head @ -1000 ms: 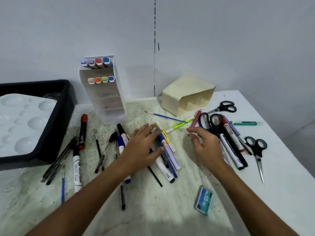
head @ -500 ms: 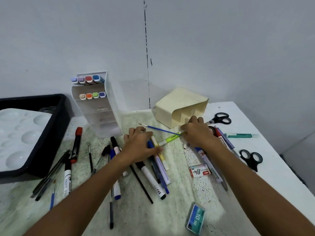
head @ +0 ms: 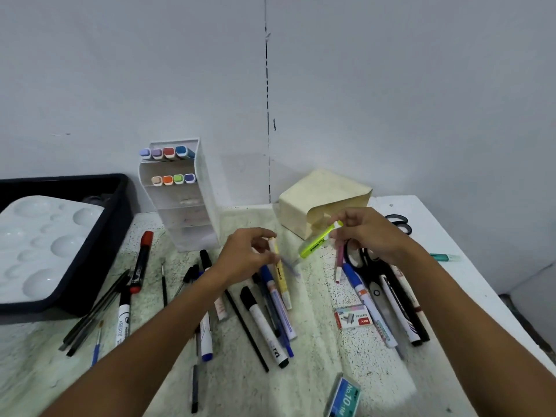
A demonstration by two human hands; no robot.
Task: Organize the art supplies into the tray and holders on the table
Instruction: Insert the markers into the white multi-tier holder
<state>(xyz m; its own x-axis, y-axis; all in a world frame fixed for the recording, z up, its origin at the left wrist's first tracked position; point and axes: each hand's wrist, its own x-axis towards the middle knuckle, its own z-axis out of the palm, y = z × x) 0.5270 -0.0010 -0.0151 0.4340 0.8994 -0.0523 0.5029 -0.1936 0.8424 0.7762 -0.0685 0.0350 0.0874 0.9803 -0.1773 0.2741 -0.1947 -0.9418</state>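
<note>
Two hands: both loaded.
Right hand (head: pixel 368 233): pinches green highlighter (head: pixel 319 240), axis slanting lower-left, centre-right.
Cream holder (head: pixel 304 203): just behind, nearest right.
Left hand (head: pixel 245 257): fingers curled on yellow marker (head: pixel 281 273).

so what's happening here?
A person is sorting scattered pens and markers on the table. The right hand holds a green highlighter lifted in front of the cream holder. The left hand pinches a yellow highlighter from the pile. The white marker rack holds eight markers.
</note>
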